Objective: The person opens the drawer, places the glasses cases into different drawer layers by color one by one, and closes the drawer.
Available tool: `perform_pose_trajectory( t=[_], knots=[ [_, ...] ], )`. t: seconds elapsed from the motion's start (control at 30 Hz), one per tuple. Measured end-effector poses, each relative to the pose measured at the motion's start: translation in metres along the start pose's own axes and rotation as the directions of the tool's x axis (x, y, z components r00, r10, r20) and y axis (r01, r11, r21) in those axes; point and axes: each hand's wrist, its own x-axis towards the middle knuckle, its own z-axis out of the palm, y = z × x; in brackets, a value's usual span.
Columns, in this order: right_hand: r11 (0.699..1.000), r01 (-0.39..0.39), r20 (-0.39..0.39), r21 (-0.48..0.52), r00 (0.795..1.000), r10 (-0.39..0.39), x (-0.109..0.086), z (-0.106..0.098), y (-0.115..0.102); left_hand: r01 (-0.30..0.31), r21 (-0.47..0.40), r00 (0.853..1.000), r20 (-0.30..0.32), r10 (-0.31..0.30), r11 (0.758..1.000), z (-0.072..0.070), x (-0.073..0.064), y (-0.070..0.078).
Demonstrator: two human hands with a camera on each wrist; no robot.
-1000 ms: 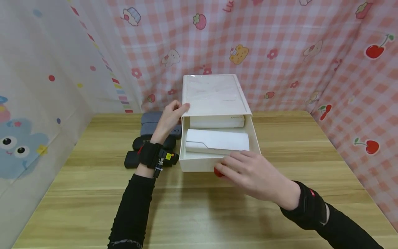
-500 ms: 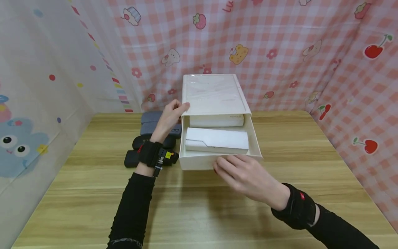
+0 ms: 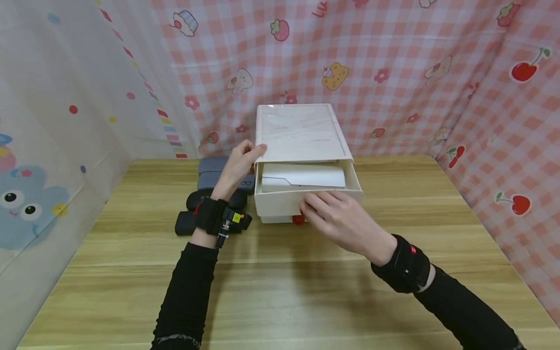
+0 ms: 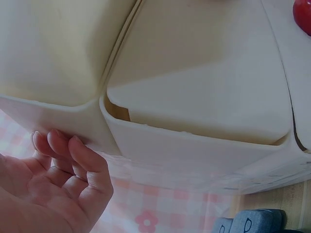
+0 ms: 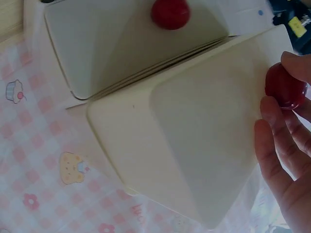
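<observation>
A white drawer cabinet [image 3: 302, 131] stands on the table against the cloth backdrop, with its top drawer [image 3: 280, 201] partly pulled out. Inside that drawer lies a white glasses case [image 3: 306, 176] with a dark line along its flap. My right hand [image 3: 341, 221] pinches the drawer's round red knob [image 5: 284, 87] between thumb and fingers. At the cabinet's left front corner, my left hand [image 3: 238, 167] rests with its thumb at the top edge. In the left wrist view its bent fingers [image 4: 87, 158] touch the side wall. A second red knob [image 3: 298, 219] shows on the drawer below.
Left of the cabinet, blue-grey glasses cases [image 3: 209, 181] and black cases [image 3: 185, 223] lie in a row, partly behind my left forearm. The wooden table [image 3: 271, 301] reaches the pink checked cloth [image 3: 385, 107] at the back.
My right hand has moved forward, and the top drawer has slid further into the cabinet. The white case behind is now almost hidden. My left hand has stayed in place.
</observation>
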Motion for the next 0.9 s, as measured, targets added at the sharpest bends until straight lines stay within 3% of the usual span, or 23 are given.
perform_pose_trajectory(
  t=[0.43, 0.9],
  knots=[
    [0.998, -0.070, -0.016, 0.001, 0.997, 0.070, 0.011, 0.032, 0.023, -0.013, -0.024, 1.000, -0.007, 0.013, 1.000, 0.000, 0.001, -0.001],
    [0.990, -0.139, 0.002, -0.006, 0.990, 0.139, 0.016, 0.051, 0.034, 0.016, -0.031, 1.000, 0.007, -0.016, 0.999, 0.000, 0.001, -0.001]
  ],
)
